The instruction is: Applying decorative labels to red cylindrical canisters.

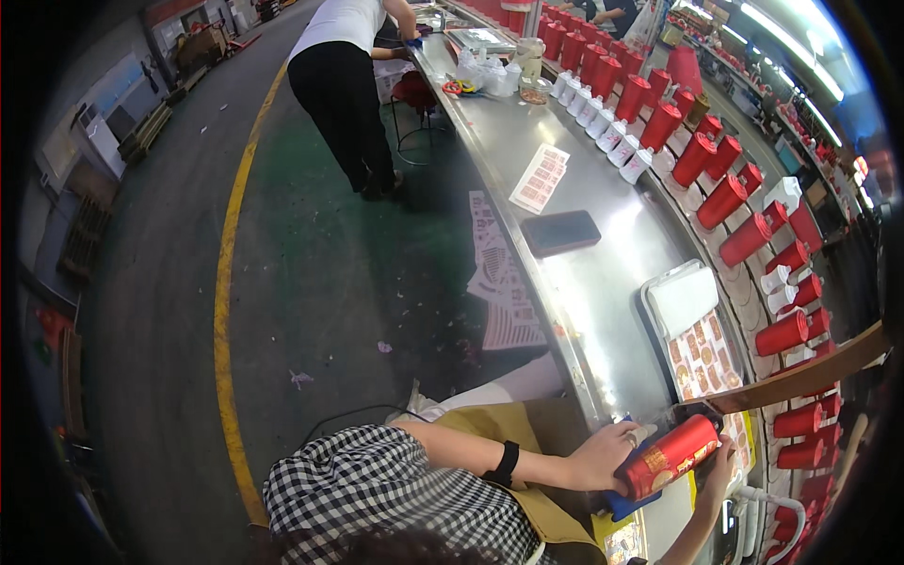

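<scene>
The left hand (603, 459) curls its fingers round the left end of the red bottle (670, 459); the right hand (720, 468) closes its fingers on the right end, above the bench's (603, 292) near end. Gold print is already on it; whether it is finished, I cannot tell. Beyond, a printed sheet (702, 356) holds many unused-looking pieces; farther right, more bottles (782, 334) stand in line.

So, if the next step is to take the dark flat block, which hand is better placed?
Probably the left hand: it is nearer the dark flat block, while the right hand is at the farther end of the red cylinder. The left holds this cylinder, though.
</scene>
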Action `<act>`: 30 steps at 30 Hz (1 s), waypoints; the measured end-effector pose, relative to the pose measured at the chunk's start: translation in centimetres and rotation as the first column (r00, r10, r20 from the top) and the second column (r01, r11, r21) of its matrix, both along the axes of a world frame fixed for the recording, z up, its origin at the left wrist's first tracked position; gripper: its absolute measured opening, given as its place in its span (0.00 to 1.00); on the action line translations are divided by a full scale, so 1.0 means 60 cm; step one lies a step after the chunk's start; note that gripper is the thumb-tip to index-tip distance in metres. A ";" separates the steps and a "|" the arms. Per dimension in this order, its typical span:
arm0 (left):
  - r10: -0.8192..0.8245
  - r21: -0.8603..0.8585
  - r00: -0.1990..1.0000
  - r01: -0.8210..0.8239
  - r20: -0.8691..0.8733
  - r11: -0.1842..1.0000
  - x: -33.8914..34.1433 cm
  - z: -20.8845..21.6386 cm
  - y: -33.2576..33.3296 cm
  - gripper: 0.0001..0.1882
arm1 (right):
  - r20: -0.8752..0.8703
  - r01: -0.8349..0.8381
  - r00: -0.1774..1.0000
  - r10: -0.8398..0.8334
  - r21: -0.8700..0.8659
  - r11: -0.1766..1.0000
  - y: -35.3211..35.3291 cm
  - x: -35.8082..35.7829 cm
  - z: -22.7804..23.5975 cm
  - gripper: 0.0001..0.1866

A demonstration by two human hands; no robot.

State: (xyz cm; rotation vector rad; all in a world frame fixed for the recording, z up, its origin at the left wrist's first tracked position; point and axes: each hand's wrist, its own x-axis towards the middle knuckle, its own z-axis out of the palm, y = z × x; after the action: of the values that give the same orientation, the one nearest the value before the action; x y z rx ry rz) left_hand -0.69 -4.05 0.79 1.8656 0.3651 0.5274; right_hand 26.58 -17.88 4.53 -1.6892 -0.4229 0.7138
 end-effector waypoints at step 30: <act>-0.038 -0.090 0.996 0.045 0.082 0.995 -0.004 -0.002 0.011 0.58 | -0.065 0.011 0.998 -0.006 0.086 0.996 -0.011 0.111 -0.033 0.23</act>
State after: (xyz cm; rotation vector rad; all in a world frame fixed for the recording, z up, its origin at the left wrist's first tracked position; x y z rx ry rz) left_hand -0.95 -3.39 0.65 1.7540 0.2916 0.5470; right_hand 33.24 -18.52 2.53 -1.5814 -0.3957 0.7318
